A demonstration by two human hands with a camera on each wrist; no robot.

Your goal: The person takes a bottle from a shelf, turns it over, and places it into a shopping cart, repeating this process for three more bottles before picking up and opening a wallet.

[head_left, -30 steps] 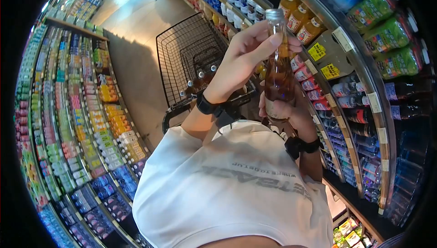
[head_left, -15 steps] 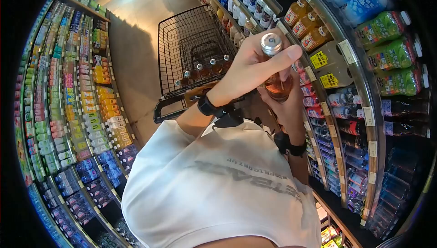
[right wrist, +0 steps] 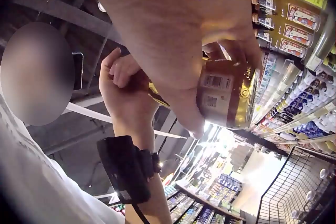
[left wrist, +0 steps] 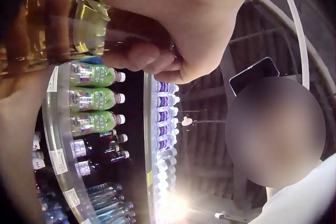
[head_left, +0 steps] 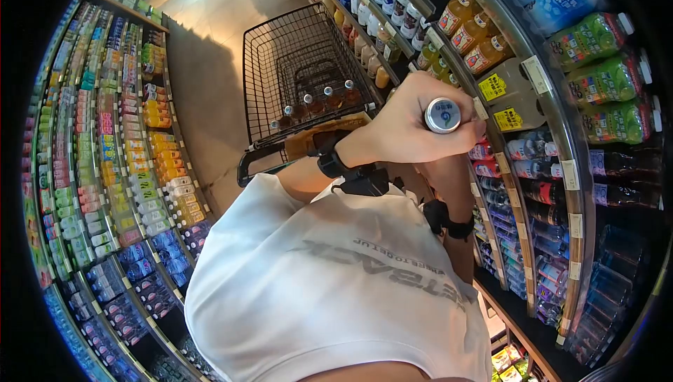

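Observation:
Seen from above in the head view, a glass bottle's silver cap shows within the curled left hand, which grips the bottle at its neck. Below it, the right hand is mostly hidden. The right wrist view shows the right hand holding the lower part of the amber bottle, around its label, while the left hand is at the other end. In the left wrist view, the left hand's fingers curl beside the bottle.
A black wire cart stands ahead, holding several silver-capped bottles. Drink shelves line both sides; shelf edges run close to the hands on the right. Aisle floor lies left of the cart.
The bottle has turned so its cap faces the head camera and its body is hidden. The left hand has closed around the neck; both hands moved slightly right and down from a second ago.

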